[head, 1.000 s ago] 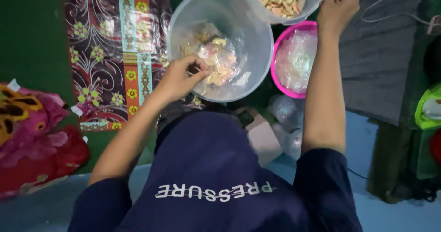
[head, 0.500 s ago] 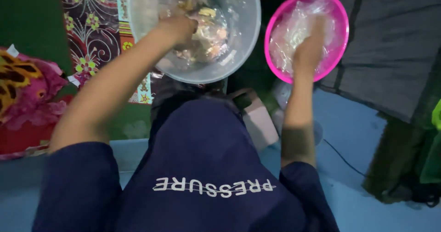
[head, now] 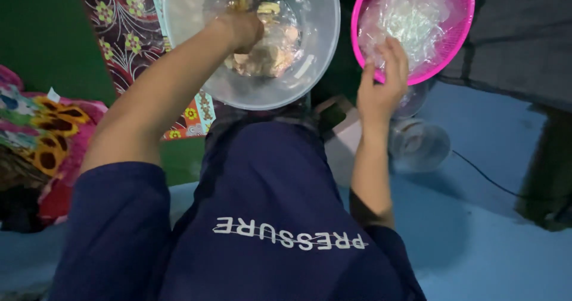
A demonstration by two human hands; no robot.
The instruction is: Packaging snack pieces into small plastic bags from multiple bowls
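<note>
head view, looking straight down: the left hand (head: pixel 241 31) is sunk into a large clear plastic bowl (head: pixel 316 56) at about 12 o'clock of the frame, and its fingers are curled around pale snack pieces (head: pixel 271 53) heaped in the bottom of the bowl (how tightly they are gripped cannot be told, since the fingertips are hidden among the pieces). the right hand (head: pixel 381 80) is held at about 1 o'clock, with fingers spread and loosely open, and nothing is seen clamped in it; its fingertips are laid against the near rim of a pink round basket (head: pixel 462 45), which is filled with crumpled clear plastic bags (head: pixel 408 18). the basket is set just beside the bowl, at its 3 o'clock side. below the right hand, at about 3 o'clock of the frame, a clear round container (head: pixel 420 146) is seen on the blue floor (head: pixel 494 235), partly blurred. a patterned cloth (head: pixel 125 39) in dark red with flowers is spread under the bowl toward 10 o'clock, and a bright bundle of fabric (head: pixel 44 134) is piled at 9 o'clock. a dark blue shirt (head: pixel 274 217) with white lettering is seen filling the lower middle of the frame.
</note>
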